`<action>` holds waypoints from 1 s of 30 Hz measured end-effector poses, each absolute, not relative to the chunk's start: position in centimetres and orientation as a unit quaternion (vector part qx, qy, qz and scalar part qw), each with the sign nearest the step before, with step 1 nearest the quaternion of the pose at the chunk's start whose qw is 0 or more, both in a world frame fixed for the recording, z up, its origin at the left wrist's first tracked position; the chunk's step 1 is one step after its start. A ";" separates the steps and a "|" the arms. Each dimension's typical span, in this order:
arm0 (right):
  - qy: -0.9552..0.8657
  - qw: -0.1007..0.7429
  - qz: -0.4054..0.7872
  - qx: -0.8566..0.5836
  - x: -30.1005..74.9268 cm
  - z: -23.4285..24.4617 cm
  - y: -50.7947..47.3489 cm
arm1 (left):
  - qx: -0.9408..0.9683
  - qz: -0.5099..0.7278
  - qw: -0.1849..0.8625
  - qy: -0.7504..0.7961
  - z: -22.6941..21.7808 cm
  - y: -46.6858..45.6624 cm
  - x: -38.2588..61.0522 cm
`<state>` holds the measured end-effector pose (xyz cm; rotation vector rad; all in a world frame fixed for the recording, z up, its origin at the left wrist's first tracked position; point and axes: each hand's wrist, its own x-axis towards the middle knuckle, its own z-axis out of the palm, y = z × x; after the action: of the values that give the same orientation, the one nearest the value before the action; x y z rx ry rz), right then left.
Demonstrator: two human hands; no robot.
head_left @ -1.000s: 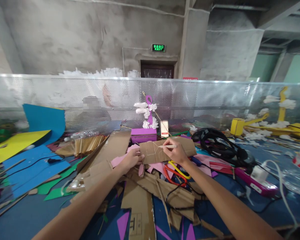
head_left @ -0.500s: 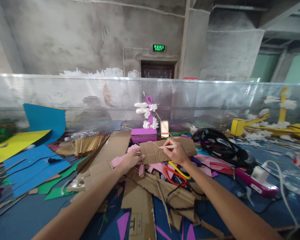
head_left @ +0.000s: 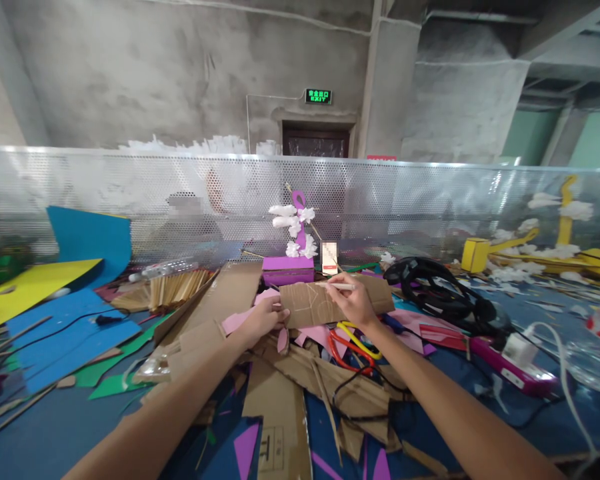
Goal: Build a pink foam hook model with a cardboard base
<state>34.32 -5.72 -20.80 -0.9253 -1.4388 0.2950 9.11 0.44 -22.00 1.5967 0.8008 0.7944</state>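
A brown cardboard piece [head_left: 300, 308] with pale drawn lines lies across the heap in front of me. My left hand [head_left: 267, 316] is closed on its left end, thumb on top and the other fingers partly hidden. In my right hand [head_left: 353, 301] a slim white pen [head_left: 341, 286] is pinched, its tip at the card's upper part. Just behind the card stands a purple box [head_left: 288, 271] bearing a purple upright shape with white tufts. Beside that box a phone [head_left: 329, 259] leans upright with its screen lit.
Red and yellow handled scissors or cables [head_left: 353, 347] lie below my right hand. Black straps [head_left: 445, 300] and a purple power strip [head_left: 515, 365] are to the right. Cardboard scraps [head_left: 280, 407] cover the front; blue sheets [head_left: 75, 340] lie left. A perforated metal screen [head_left: 230, 193] closes the back.
The pen tip has shifted slightly up, toward the card's far edge, with my right hand. My left hand and the card stay in place.
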 end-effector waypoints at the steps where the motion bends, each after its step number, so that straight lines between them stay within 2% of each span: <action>1: -0.633 0.646 0.129 -0.407 34.2 -20.8 -5.8 | 0.678 0.335 0.561 0.337 -22.0 0.4 9.1; 13: -0.726 0.548 0.058 -0.411 30.9 -20.6 -7.0 | 0.683 0.337 0.549 0.343 -21.9 0.2 9.1; 30: -0.767 0.510 -0.003 -0.390 30.2 -21.1 -6.7 | 0.689 0.345 0.550 0.321 -22.0 0.4 9.2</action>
<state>30.23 -6.73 -21.08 -0.9380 -1.8462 -0.0071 9.19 0.39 -22.03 1.6320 0.7608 0.8179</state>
